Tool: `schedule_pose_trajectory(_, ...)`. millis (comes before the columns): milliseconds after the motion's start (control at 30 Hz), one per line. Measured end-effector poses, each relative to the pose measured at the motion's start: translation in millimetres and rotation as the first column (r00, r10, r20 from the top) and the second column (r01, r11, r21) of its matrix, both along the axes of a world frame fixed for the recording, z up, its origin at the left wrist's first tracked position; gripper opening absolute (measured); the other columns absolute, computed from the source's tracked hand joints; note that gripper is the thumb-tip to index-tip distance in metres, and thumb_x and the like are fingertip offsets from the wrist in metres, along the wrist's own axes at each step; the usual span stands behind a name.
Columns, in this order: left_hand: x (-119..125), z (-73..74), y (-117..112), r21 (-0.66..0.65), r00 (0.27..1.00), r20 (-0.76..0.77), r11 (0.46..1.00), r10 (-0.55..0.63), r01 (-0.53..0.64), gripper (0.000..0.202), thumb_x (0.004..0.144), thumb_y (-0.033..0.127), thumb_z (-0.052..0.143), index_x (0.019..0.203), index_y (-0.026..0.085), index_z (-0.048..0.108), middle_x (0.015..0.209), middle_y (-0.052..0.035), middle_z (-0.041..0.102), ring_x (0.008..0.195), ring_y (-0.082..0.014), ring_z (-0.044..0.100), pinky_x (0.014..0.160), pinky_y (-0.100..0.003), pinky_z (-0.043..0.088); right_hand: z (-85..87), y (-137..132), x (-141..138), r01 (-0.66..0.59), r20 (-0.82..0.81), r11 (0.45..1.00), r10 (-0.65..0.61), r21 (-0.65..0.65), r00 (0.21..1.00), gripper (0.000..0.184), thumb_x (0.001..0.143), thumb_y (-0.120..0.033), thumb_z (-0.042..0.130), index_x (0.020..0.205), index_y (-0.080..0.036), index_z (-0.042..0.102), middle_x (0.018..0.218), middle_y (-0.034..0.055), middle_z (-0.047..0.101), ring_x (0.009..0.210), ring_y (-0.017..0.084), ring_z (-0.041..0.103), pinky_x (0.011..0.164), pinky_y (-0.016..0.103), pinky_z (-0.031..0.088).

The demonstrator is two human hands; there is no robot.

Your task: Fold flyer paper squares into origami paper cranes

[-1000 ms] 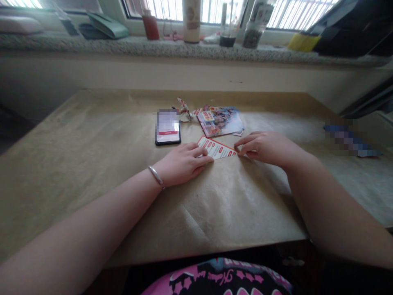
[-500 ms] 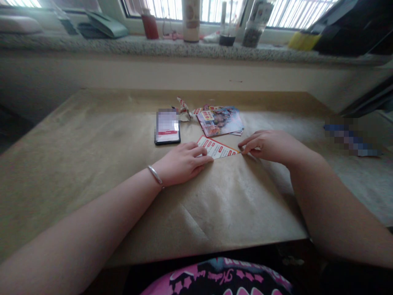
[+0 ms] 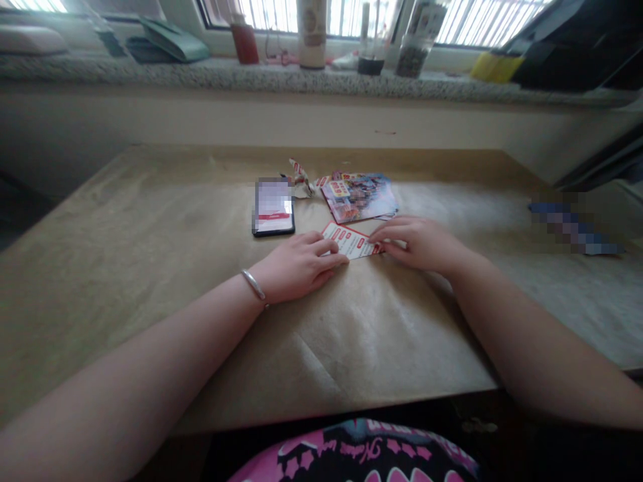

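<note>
A folded piece of printed paper point(image 3: 353, 242), white with red labels and a red-orange edge, lies flat on the table between my hands. My left hand point(image 3: 304, 264) rests on its left part, the fingers laid out over the paper; a silver bracelet circles that wrist. Over the paper's right corner is my right hand point(image 3: 414, 244), fingers stretched out and touching the printed side, thumb close to the near edge. The tip of that corner is partly hidden by the fingers. Just behind the paper sits a small stack of colourful picture cards point(image 3: 359, 197).
A phone point(image 3: 274, 207) lies left of the cards, with a crumpled wrapper point(image 3: 301, 181) behind it. Brown covering point(image 3: 201, 321) spreads over the table. A blurred blue item point(image 3: 575, 227) lies far right. Bottles and a red container point(image 3: 244, 41) stand on the stone windowsill point(image 3: 221, 77).
My right hand has slid left from the paper's right tip onto its printed face, its fingers reaching further over it. The left hand and the paper stay about where they were.
</note>
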State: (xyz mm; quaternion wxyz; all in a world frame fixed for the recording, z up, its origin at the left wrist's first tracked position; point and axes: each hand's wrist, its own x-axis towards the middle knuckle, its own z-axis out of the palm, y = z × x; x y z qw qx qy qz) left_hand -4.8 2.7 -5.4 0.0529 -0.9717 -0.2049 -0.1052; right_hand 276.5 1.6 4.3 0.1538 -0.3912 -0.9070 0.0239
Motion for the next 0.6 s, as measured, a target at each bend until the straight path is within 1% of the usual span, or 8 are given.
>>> schedule_pose_trajectory(67,0.6,0.7,0.0,0.003,1.000,0.004,1.000,0.000,0.000,0.033,0.098,0.027,0.041,0.125,0.024,0.059,0.115,-0.0066,0.062,0.103,-0.0220,0.053,0.093,-0.036,0.046,-4.5,-0.5,-10.3,-0.102,-0.031,0.995,0.102,-0.015,0.994,0.026,0.087,-0.018,0.053,0.102,-0.023,0.074,0.107,0.0055,0.073,0.095,0.018,0.066,0.088,0.033,0.049)
schedule_pose_trajectory(133,1.2,1.4,-0.1,0.009,1.000,0.006,1.000,0.000,0.000,0.033,0.098,0.027,0.041,0.125,0.024,0.060,0.114,-0.0064,0.062,0.103,-0.0219,0.053,0.093,-0.036,0.046,-7.9,-1.0,-19.5,-0.145,-0.035,0.989,0.145,0.004,0.989,0.027,0.088,-0.018,0.052,0.102,-0.025,0.074,0.107,0.0051,0.073,0.096,0.018,0.065,0.090,0.034,0.048)
schedule_pose_trajectory(267,1.9,0.8,0.3,0.021,1.000,0.010,1.000,-0.002,0.002,0.034,0.098,0.028,0.040,0.126,0.024,0.059,0.112,-0.0063,0.063,0.101,-0.0216,0.053,0.091,-0.036,0.046,-10.4,-2.1,-31.0,-0.133,-0.032,0.990,0.134,0.039,0.990,0.026,0.087,-0.016,0.051,0.097,-0.024,0.075,0.102,0.0051,0.073,0.091,0.019,0.063,0.084,0.032,0.049)
schedule_pose_trajectory(433,2.7,-0.7,0.5,0.019,1.000,0.011,1.000,0.008,-0.008,0.035,0.099,0.029,0.040,0.127,0.025,0.059,0.111,-0.0061,0.062,0.101,-0.0219,0.052,0.092,-0.037,0.045,-7.3,-5.0,-37.3,-0.142,-0.001,0.987,0.143,0.076,0.990,0.022,0.085,-0.016,0.052,0.090,-0.020,0.074,0.095,0.0062,0.072,0.086,0.020,0.062,0.079,0.031,0.049)
schedule_pose_trajectory(600,3.3,2.7,0.9,0.011,1.000,-0.013,1.000,0.028,-0.028,0.032,0.098,0.029,0.042,0.123,0.025,0.061,0.110,-0.0060,0.063,0.100,-0.0217,0.054,0.091,-0.037,0.044,-5.7,-6.6,-40.6,-0.151,0.053,0.982,0.146,0.116,0.988,0.023,0.086,-0.017,0.050,0.089,-0.020,0.073,0.094,0.0070,0.071,0.084,0.020,0.060,0.076,0.031,0.046)
